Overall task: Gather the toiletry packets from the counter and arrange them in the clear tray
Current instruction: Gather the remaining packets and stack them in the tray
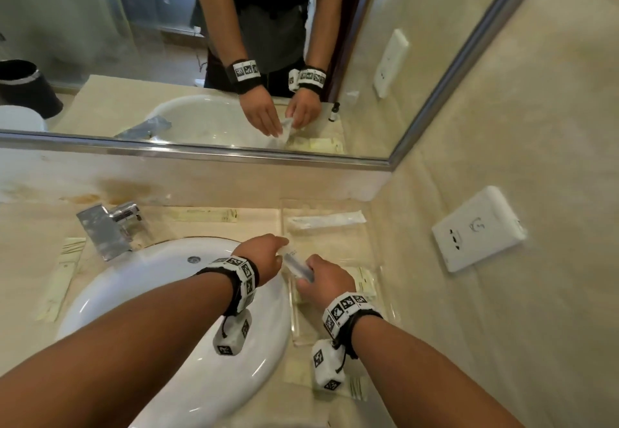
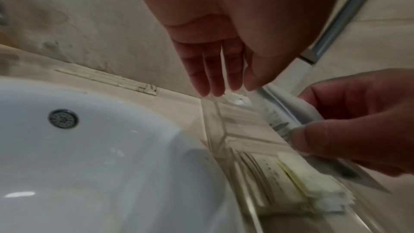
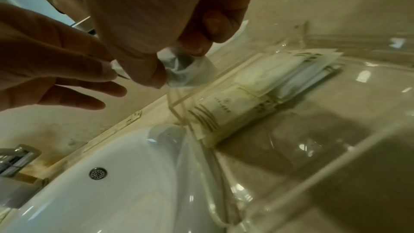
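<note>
Two hands over the clear tray (image 1: 385, 280) beside white sink (image 1: 140, 297), left hand (image 2: 215, 70) flat with straight fingers, right hand (image 1: 326, 280) pinching white packet (image 1: 296, 262) above tray's near edge, print blurred, cream packets (image 3: 253, 95) stacked inside.

Beside the white basin (image 1: 160, 293) — pale yellow packets (image 3: 226, 111) with thin gold stripes in the clear tray (image 1: 388, 310); beige marbled counter (image 1: 30, 260).

Packet (image 3: 226, 111) print — illegible

Tray (image 1: 385, 280) right of sink (image 1: 134, 293), packets (image 1: 365, 282) inside
</note>
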Demonstrator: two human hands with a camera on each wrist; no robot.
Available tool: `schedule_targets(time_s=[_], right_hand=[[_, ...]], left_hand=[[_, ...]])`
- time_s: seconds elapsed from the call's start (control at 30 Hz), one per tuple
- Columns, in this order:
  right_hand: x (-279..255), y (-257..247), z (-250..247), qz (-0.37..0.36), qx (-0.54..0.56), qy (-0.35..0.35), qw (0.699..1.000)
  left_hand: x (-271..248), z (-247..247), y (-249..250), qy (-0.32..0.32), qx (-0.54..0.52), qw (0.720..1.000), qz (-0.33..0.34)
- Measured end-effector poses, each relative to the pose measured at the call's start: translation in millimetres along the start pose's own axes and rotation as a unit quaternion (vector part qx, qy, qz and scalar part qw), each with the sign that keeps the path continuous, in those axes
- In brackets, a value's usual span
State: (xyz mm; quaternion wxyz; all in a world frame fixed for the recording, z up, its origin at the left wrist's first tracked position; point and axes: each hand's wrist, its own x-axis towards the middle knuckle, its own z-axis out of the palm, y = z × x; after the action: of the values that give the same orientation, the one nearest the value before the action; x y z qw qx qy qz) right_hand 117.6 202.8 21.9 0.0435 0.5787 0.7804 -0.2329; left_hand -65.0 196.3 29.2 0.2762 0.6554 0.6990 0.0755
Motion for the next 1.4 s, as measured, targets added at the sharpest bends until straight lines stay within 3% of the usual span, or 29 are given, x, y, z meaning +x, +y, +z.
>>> schedule_targets(time_s=[0.53,0.9,1.4], right_hand=[[-70,113,11,0.183,0.029,0.042,0.982],[-57,132,12,0.258,0.01,0.055,0.965],[-33,144,22,0.289,-0.012,0.006,0.957]], left_hand=[[0,83,104,-0.116,0.074,0.982,0.132],[15,107,129,-0.141,0.151,0.959,0.193],[34,129,130,-0.171,0.198,0.934,0.241]])
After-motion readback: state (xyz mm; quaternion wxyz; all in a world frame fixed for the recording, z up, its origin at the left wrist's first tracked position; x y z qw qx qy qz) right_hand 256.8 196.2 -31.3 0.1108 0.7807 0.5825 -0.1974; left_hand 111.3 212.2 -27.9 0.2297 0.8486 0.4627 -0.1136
